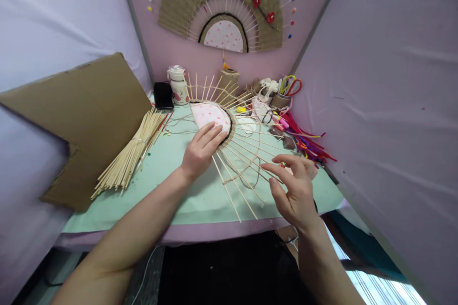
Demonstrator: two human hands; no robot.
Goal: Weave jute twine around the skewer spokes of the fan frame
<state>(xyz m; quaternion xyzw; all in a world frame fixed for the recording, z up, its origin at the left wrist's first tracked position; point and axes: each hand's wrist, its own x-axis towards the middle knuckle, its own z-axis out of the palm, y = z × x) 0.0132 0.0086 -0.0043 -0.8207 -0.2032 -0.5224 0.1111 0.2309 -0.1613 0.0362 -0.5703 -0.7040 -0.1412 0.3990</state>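
Note:
A half-round fan frame lies tilted on the green table, with a pink-dotted white fabric centre (205,113) edged in black and brown. Thin wooden sticks (236,186) spread out from its rim, and twine (258,145) is woven across them in an arc. My left hand (202,147) rests with fingers stretched over the fabric and its edge. At the outer ends of the right-hand sticks is my right hand (295,186), its fingers bent but apart; whether they touch a stick I cannot tell.
A bundle of wooden sticks (130,152) and folded cardboard (89,119) lie at left. Behind stand a white bottle (178,86), a black box (163,95) and a twine spool (229,78). Scissors (294,86) and coloured pipe cleaners (309,140) sit at right. A finished fan (171,7) hangs on the wall.

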